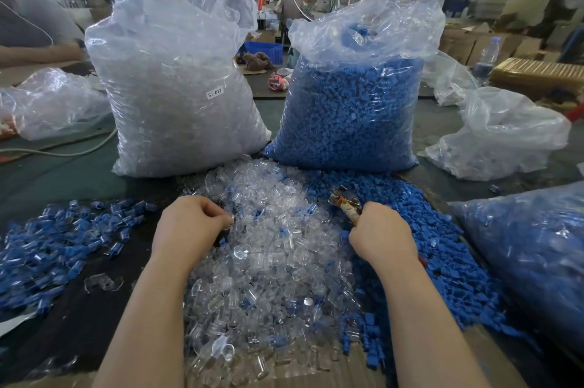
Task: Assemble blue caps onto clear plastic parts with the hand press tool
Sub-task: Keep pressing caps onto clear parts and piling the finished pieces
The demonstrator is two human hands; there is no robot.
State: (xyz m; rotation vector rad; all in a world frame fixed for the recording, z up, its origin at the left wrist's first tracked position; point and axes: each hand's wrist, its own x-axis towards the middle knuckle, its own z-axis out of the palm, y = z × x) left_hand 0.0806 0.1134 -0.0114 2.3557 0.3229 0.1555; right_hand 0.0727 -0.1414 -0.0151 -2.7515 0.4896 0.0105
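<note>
A heap of clear plastic parts [271, 248] covers the table's middle. A heap of loose blue caps [420, 245] lies to its right. My left hand [186, 226] hovers at the clear heap's left edge with fingers curled; thumb and fingertips seem to pinch a small clear part, mostly hidden. My right hand [382, 236] grips the handle of the hand press tool [344, 201], whose metal jaws point up and left over the border between both heaps. Assembled blue-capped pieces [63, 239] are spread at the left.
A tall bag of clear parts [177, 81] and a tall bag of blue caps [354, 96] stand behind the heaps. More bags lie at right [531, 255] and far left [47, 103]. Brown cardboard [347, 365] lies under the near pile. Another person sits at back left.
</note>
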